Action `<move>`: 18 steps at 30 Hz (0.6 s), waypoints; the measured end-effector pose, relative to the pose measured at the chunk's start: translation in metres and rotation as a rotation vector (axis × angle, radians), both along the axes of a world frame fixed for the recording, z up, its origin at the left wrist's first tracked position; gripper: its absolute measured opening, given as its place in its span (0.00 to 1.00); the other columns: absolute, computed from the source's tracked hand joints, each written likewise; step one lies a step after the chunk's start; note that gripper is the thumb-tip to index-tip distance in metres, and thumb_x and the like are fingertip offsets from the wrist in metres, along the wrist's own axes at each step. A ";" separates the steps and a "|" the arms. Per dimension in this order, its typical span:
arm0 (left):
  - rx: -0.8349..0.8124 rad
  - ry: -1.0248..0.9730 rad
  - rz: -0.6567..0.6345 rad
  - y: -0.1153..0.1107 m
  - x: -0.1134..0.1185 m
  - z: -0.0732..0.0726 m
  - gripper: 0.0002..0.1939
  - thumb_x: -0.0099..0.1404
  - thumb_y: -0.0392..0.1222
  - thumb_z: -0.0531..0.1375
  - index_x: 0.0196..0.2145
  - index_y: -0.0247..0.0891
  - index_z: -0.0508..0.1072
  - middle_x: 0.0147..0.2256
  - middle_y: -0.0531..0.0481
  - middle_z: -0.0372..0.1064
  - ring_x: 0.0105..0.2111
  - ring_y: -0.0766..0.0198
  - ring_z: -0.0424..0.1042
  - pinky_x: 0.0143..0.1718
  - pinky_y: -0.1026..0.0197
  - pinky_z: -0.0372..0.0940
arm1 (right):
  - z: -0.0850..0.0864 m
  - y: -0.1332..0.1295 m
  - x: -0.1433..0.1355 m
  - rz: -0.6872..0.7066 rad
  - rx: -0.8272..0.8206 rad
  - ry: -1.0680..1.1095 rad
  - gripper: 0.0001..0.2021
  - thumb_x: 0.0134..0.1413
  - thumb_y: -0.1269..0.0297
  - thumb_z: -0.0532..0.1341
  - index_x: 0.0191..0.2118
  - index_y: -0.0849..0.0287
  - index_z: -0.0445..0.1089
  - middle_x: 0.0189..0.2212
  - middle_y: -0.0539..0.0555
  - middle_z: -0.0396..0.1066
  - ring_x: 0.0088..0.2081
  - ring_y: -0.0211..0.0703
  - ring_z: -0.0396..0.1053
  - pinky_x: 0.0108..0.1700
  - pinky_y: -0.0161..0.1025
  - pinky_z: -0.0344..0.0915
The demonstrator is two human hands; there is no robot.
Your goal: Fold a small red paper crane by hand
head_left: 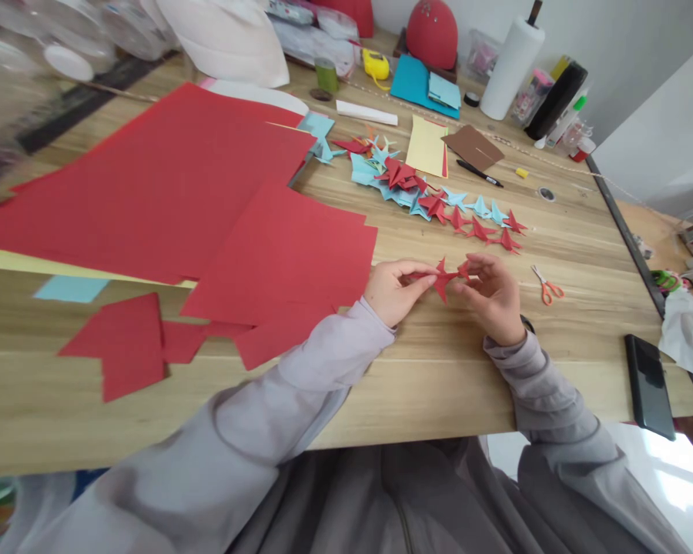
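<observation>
Head view: 2 hands over wooden table (439,385). Left hand (390,291) pinches one end of a red folded paper piece (442,280); right hand (493,296) grips the other end, fingers curled. Piece held just above table. Scissors (547,288) near right hand. Red paper sheets (208,192) lie left.

My table (450,385) is bright in soft daylight, with only weak shadows. At the far left edge the plastic containers (46,46) look blurred and stretched. The floor (670,477) at the lower right is overexposed white.
</observation>
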State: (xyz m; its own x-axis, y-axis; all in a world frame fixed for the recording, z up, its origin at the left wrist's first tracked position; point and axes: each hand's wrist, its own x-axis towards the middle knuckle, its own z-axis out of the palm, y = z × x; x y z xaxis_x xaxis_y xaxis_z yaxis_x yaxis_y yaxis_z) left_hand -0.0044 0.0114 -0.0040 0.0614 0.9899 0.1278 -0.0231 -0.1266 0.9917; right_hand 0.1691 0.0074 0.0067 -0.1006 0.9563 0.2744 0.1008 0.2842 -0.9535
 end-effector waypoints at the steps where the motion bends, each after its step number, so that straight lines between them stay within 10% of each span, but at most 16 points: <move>1: 0.000 -0.002 -0.007 0.000 0.000 0.000 0.07 0.54 0.38 0.63 0.31 0.35 0.78 0.32 0.46 0.77 0.30 0.63 0.73 0.31 0.61 0.67 | 0.000 0.000 0.000 0.012 -0.016 0.017 0.21 0.42 0.65 0.69 0.45 0.52 0.67 0.36 0.50 0.69 0.38 0.38 0.69 0.37 0.36 0.68; 18: 0.120 0.093 -0.071 -0.001 0.000 -0.002 0.04 0.55 0.34 0.62 0.29 0.36 0.78 0.33 0.46 0.76 0.33 0.63 0.73 0.31 0.63 0.66 | 0.002 0.002 0.001 -0.080 -0.024 0.046 0.07 0.52 0.60 0.63 0.31 0.57 0.68 0.20 0.45 0.67 0.23 0.33 0.65 0.28 0.33 0.62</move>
State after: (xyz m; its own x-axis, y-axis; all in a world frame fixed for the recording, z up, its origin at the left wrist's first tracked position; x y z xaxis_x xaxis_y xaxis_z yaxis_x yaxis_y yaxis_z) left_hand -0.0045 0.0104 -0.0062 0.1472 0.9607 0.2355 0.0546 -0.2456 0.9678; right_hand 0.1697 0.0098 0.0086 -0.0114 0.9671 0.2542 0.0786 0.2543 -0.9639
